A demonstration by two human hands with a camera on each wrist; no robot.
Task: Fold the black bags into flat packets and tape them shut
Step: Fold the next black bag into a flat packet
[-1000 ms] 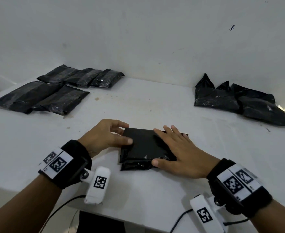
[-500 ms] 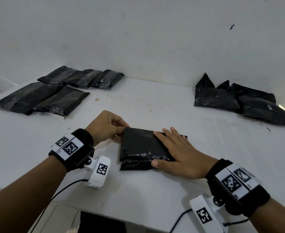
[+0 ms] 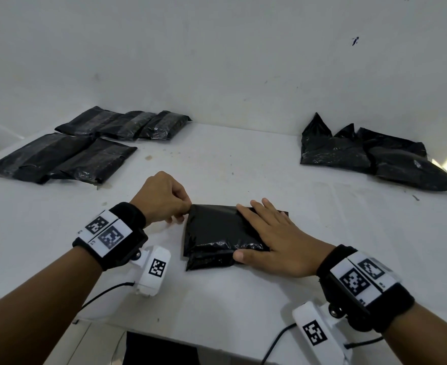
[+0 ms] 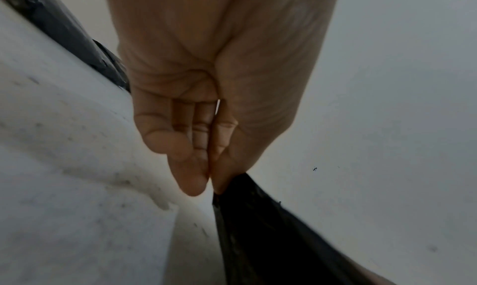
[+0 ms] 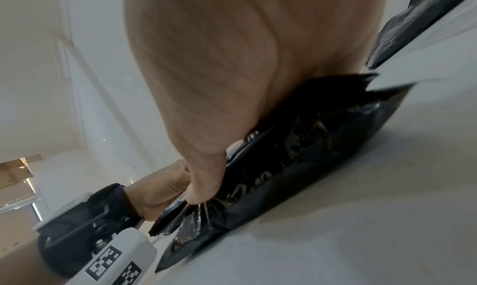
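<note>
A folded black bag (image 3: pixel 214 233) lies on the white table (image 3: pixel 243 164) in front of me. My left hand (image 3: pixel 164 198) pinches the bag's far left corner between thumb and curled fingers; the left wrist view shows that pinch on the black bag (image 4: pixel 258 228) under the left hand (image 4: pixel 214 126). My right hand (image 3: pixel 275 235) lies flat on the bag's right half, fingers straight, thumb along the near edge. In the right wrist view the right hand (image 5: pixel 219 85) presses down on the crinkled black bag (image 5: pixel 296 157).
Several flat taped black packets (image 3: pixel 85 148) lie at the back left of the table. A heap of loose black bags (image 3: pixel 369 156) sits at the back right by the wall. The table's near edge runs just under my wrists.
My left hand slid off the top of the bag to its far left corner and closed into a pinch there. The right hand stayed flat on the bag.
</note>
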